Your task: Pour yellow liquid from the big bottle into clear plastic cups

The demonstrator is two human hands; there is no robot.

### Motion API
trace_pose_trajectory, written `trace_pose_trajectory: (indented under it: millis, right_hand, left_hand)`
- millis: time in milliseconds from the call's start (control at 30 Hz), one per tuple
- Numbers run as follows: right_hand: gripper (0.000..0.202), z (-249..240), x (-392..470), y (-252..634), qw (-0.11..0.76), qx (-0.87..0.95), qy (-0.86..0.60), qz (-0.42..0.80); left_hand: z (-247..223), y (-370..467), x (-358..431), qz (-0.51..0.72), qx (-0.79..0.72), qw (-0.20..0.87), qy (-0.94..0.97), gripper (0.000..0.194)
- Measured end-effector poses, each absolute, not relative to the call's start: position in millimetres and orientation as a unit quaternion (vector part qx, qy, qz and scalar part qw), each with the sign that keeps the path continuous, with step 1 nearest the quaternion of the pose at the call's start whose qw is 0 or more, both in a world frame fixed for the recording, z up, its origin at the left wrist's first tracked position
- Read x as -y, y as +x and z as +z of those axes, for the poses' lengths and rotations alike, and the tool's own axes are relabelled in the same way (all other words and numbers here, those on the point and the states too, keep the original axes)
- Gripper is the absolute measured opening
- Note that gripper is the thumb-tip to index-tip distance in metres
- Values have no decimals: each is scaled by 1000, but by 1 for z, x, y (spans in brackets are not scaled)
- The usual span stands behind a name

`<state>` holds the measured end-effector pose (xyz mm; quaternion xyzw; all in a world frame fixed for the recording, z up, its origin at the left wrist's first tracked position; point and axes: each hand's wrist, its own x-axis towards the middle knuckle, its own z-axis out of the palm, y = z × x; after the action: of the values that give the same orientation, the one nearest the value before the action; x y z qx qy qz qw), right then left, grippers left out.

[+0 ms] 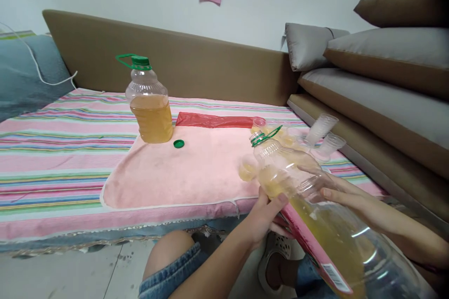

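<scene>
A large clear plastic bottle (326,224) of yellowish liquid leans across the lower right, its uncapped neck tilted up to the left. Around the neck sits a green ring with a loop handle (268,136). My left hand (268,217) grips the bottle from below, by the red label. On its far side, my right hand (328,187) holds it around the ridged middle. A small clear cup (247,171) with yellowish liquid stands beside the bottle's shoulder. More filled cups (286,138) are partly hidden behind the neck. The green cap (178,144) lies on the pink cloth (168,177).
A second bottle (151,112), capped and partly filled, stands upright at left. A flattened red plastic bag (213,120) lies at the back. Two stacks of clear cups (322,129) lean near the piled cushions (379,93) on the right. The striped bed's front edge is above my knees.
</scene>
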<state>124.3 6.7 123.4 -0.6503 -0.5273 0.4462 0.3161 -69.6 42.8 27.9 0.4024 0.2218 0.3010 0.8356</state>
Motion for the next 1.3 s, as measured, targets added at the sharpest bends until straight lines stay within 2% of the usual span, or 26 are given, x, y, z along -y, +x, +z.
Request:
trace_pose_trajectory:
  millis: [200, 333, 467, 600, 767, 933, 1033, 1300]
  right_hand:
    - [80, 103, -6, 106, 390, 616, -569, 381]
    - [94, 91, -7, 82, 438, 605, -516, 419]
    - [105, 83, -13, 57, 464, 622, -484, 405]
    - [104, 77, -26, 27, 506, 628, -434, 402]
    - [106, 73, -52, -22, 570, 625, -361, 393]
    - [112, 67, -88, -73, 609, 627, -318, 366]
    - [111, 64, -113, -103, 635, 624, -295, 348]
    - [106, 59, -177, -167, 646, 639, -255, 330]
  left_hand:
    - [42, -101, -50, 372, -232, 774, 456, 83]
    - [57, -126, -49, 437, -198, 754, 449, 81]
    - [70, -152, -49, 467, -216, 753, 410, 80]
    - [79, -180, -51, 513, -257, 732, 367, 82]
    - [84, -213, -55, 597, -303, 657, 347, 81]
    - [79, -234, -61, 686, -349, 568, 292, 56]
    - [75, -247, -64, 716, -425, 527, 169, 48]
    - [78, -282, -65, 720, -440, 537, -13, 47]
